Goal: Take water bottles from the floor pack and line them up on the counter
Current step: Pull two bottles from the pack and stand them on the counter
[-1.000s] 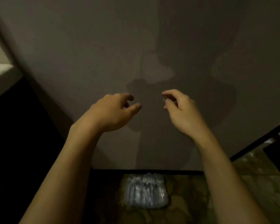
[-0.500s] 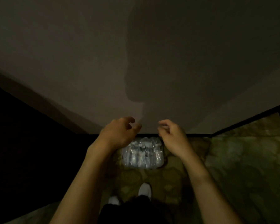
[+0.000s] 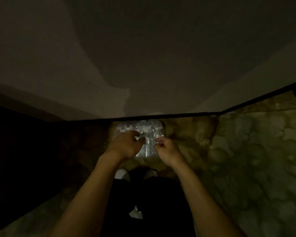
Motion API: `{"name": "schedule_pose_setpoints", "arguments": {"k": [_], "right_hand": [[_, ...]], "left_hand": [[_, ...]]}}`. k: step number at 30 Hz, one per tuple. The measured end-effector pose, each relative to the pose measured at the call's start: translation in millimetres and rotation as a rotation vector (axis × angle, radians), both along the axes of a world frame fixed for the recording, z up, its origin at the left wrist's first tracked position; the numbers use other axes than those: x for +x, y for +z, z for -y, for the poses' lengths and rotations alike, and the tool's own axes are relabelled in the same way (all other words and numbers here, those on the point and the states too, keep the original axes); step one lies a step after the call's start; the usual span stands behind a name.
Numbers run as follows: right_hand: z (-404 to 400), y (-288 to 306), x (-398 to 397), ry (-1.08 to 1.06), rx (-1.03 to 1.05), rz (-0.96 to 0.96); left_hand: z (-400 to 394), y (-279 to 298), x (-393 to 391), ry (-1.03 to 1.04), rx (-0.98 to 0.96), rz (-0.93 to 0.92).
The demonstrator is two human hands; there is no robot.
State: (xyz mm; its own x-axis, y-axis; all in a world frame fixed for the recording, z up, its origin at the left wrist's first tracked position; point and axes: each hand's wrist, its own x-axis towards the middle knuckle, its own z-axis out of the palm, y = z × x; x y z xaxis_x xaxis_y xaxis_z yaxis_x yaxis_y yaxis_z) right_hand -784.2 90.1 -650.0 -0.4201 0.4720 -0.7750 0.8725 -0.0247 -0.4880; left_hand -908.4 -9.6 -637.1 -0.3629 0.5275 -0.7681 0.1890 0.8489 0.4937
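Note:
A shrink-wrapped pack of clear water bottles (image 3: 144, 127) lies on the floor against the base of the wall, straight ahead of my feet. Both my arms reach down over it. My left hand (image 3: 125, 146) hovers at the pack's left half with its fingers loosely curled and thumb apart. My right hand (image 3: 167, 149) sits at the pack's right half with fingers curled in toward the thumb. In the dim, blurred light I cannot tell whether either hand touches the wrap. The near part of the pack is hidden behind my hands.
A plain grey wall (image 3: 143, 57) fills the upper view, with a dark skirting strip (image 3: 169, 115) at its foot. Mottled green-brown floor (image 3: 246, 159) spreads to the right. A dark unlit mass (image 3: 24, 151) stands at the left. My white shoes (image 3: 121, 173) are just behind the pack.
The view has tilted down from the wall to the floor. Both hands have dropped from in front of the wall to the bottle pack, and my shoes have come into sight.

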Motion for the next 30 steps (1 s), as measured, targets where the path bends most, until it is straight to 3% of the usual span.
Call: {"name": "schedule_pose_setpoints", "arguments": {"k": [8,15,22,30], "right_hand": [[-11.6,-153.6,-11.8,0.035,-0.015,0.043],[-24.8,-264.8,-28.4,0.103,-0.011,0.063],[-38.7,-359.4,-45.9,0.167,0.015,0.042],[-51.0,-405.9,-52.6,0.307,0.224,0.11]], "left_hand": [[-5.0,-161.9,10.1,0.065,-0.025,0.026],[-26.7,-269.2,14.4,0.03,-0.02,0.031],[-52.3,-343.8,0.5,0.028,0.032,0.002],[-75.6,-395.4,-4.8,-0.116,-0.04,-0.114]]}}
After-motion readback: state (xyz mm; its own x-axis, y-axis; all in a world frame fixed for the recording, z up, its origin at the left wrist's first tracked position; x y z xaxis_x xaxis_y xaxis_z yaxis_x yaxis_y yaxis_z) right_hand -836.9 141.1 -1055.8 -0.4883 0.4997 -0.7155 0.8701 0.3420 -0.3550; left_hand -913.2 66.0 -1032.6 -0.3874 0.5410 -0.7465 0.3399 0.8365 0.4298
